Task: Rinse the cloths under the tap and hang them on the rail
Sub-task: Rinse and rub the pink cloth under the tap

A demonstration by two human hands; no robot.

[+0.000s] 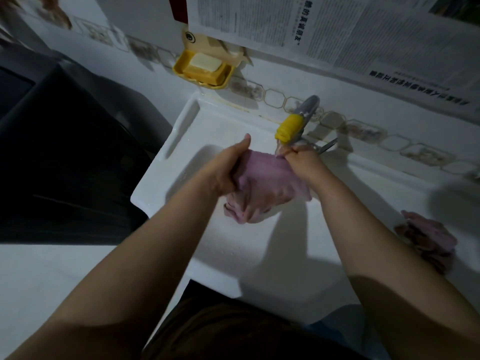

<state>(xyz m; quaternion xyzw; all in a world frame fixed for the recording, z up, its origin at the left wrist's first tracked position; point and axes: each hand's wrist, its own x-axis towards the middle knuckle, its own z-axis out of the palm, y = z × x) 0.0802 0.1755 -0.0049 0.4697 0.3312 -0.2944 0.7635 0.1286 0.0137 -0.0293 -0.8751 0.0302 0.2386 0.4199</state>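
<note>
The left hand (228, 167) grips one end of a pink cloth (262, 185), thumb up, while the right hand (302, 158) clutches the other end just beneath the yellow spout (288, 127) of the tap (307, 107), so the cloth hangs bunched between them over the white sink (181, 126). A second pink cloth (428, 237) lies crumpled on the counter (389, 193) to the right, well apart from the hands. On the tiled wall behind, a yellow soap dish (204, 70) holds a soap bar (205, 62), with newspaper sheets (337, 27) above.
</note>
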